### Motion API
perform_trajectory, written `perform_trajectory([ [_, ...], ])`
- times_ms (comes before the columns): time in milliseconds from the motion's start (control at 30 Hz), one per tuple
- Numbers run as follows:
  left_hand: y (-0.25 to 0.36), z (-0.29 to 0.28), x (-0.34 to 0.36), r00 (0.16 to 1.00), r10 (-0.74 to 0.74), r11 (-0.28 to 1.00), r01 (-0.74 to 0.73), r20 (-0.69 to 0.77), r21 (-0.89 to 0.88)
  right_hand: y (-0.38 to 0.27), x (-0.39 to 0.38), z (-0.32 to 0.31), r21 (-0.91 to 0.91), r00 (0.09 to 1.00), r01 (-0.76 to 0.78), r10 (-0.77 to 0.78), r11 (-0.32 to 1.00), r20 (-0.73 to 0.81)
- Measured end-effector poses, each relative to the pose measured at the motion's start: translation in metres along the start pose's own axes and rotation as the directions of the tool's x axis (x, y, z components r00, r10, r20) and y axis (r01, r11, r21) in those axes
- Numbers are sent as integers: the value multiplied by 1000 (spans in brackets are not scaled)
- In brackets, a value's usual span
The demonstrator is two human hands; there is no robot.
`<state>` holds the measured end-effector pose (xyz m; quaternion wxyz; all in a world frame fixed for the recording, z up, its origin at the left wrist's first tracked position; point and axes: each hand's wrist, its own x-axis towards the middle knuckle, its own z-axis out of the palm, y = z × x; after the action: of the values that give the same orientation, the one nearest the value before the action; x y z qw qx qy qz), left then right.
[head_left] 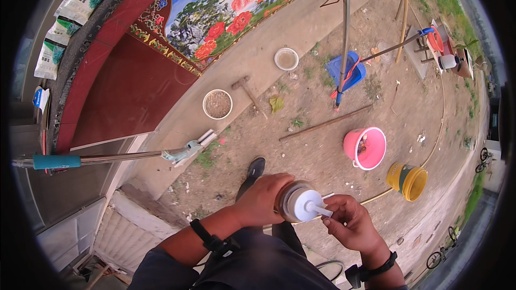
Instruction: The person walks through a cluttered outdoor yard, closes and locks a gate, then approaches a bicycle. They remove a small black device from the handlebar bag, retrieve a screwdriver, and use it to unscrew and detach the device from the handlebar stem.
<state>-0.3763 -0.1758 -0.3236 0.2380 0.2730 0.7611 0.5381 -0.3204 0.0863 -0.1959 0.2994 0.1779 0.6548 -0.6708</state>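
Observation:
Near the lower middle of the head view, my left hand (262,200) is closed round a bottle (286,207) with a brownish body and a round white lid (299,205). My right hand (349,221) pinches a flat white piece (323,211) that sticks out from the lid's centre toward the right. The bottle's top faces up at me; most of its body is hidden by my left hand and the lid. A dark shoe (256,168) shows beyond my left hand.
A mop (185,153) lies across the left side. A pink bucket (375,149) and yellow bucket (414,183) stand at right. Two bowls (217,104), a hammer (251,95), a rod (326,122), a blue dustpan (349,79) and upright poles (344,27) are ahead, beside a painted wall (215,16).

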Motion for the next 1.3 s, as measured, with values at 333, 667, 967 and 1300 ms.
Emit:
perform_trajectory([
  [333,-67,50,-34,726,-684,684,671,68,-286,91,72,42,-222,991,-113,93,969,-99],
  [667,-90,111,27,395,-826,-74,631,403,-772,170,111,37,-40,955,-207,193,977,-227],
  [967,-129,121,22,278,-875,-168,595,397,-786,230,142,56,-149,969,-202,175,968,-175],
  [1300,-224,92,52,193,-931,-114,650,309,-751,259,128,31,-92,961,-148,122,985,-248],
])
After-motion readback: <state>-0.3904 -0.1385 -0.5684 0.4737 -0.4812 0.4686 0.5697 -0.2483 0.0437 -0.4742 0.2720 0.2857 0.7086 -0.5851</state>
